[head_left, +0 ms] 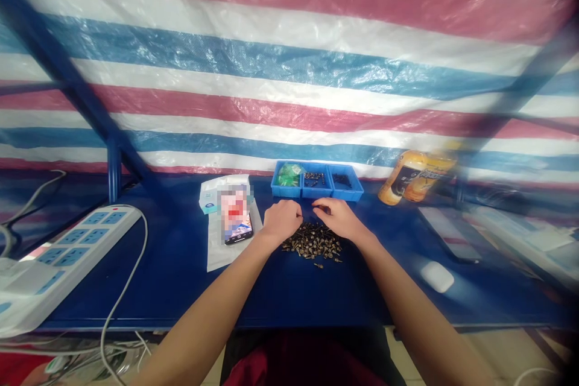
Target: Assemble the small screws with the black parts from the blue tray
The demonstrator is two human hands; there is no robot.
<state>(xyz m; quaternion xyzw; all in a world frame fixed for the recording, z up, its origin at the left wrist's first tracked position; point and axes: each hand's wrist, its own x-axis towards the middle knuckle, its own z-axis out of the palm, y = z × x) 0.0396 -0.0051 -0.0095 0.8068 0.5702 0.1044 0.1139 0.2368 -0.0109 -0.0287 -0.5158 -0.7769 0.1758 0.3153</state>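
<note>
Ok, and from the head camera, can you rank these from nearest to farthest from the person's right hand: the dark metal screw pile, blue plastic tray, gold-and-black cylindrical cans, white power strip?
From the right hand:
1. Pile of dark metal screws: just below it, on the table.
2. Blue plastic tray: just ahead.
3. Gold-and-black cylindrical cans: ahead, to the right.
4. White power strip: far left.

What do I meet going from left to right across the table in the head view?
Power strip → phone → left hand → right hand → cans
</note>
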